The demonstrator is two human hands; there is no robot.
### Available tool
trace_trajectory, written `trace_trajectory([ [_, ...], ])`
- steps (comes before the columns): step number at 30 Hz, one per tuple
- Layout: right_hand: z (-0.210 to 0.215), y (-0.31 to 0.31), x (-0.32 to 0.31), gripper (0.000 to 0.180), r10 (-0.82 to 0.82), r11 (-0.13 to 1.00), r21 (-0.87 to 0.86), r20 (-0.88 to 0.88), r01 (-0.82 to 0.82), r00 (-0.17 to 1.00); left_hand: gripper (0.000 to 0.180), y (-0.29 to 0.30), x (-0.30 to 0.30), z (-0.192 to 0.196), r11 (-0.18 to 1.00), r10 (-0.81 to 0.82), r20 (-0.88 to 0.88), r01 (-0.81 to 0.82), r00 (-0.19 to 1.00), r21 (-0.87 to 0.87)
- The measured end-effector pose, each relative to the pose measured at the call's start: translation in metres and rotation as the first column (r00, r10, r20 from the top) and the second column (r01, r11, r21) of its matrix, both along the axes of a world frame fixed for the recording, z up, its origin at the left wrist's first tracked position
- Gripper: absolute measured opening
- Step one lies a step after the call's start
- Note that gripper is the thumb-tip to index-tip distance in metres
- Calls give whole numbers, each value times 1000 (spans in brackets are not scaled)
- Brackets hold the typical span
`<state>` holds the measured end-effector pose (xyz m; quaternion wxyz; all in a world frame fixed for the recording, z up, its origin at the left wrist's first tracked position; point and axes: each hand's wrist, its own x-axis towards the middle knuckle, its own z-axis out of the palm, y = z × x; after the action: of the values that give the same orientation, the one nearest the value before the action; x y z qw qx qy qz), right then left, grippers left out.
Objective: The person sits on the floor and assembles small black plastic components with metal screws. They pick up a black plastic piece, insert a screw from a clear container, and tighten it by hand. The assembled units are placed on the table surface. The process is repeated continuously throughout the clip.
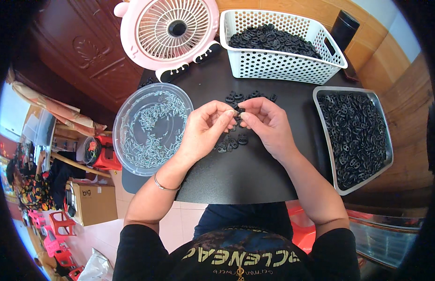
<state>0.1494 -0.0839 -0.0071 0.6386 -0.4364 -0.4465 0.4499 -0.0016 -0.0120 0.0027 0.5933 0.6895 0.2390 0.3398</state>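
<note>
Left of the dark tabletop (217, 182), a cardboard box (98, 203) sits on the floor, brown and flat-sided. At the table's left edge, a round tub (117, 133) of clear plastic holds small, shiny, rod-like bits (149, 152), some hidden by the left forearm. A pink fan (177, 29) with a spoked round grille stands at the table's far left, its top cut off by the picture's edge. Over the table's middle, the left hand (206, 126), a smooth metal bangle (165, 188) on its wrist, pinches a small piece (237, 114) between thumb and fingers; the fingertips cover most of it, so its shape cannot be told. Glossy black pieces (231, 141) lie loose on the table there, partly screened by the hands. The right hand (269, 124) grips the same piece, fingertips meeting the left's. At the table's far edge is a white plastic basket (283, 70), walls pierced with round holes, heaped with black pieces; at its right edge, a rectangular metal tray (324, 133) brims with rounded, holed ones.
</note>
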Motion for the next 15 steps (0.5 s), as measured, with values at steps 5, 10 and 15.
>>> trace_trajectory([
  [5, 6, -1, 4, 20, -10, 1000, -20, 62, 12, 998, 13, 1, 1, 1, 985, 72, -97, -56, 993, 163],
  [10, 6, 1, 13, 20, -95, 993, -76, -41, 92, 995, 29, 4, 3, -6, 639, 204, -292, 99, 935, 763],
  [15, 4, 1, 13, 21, -126, 990, -76, -131, 116, 983, 35, 1, 1, -10, 633, 234, -374, 152, 897, 759],
])
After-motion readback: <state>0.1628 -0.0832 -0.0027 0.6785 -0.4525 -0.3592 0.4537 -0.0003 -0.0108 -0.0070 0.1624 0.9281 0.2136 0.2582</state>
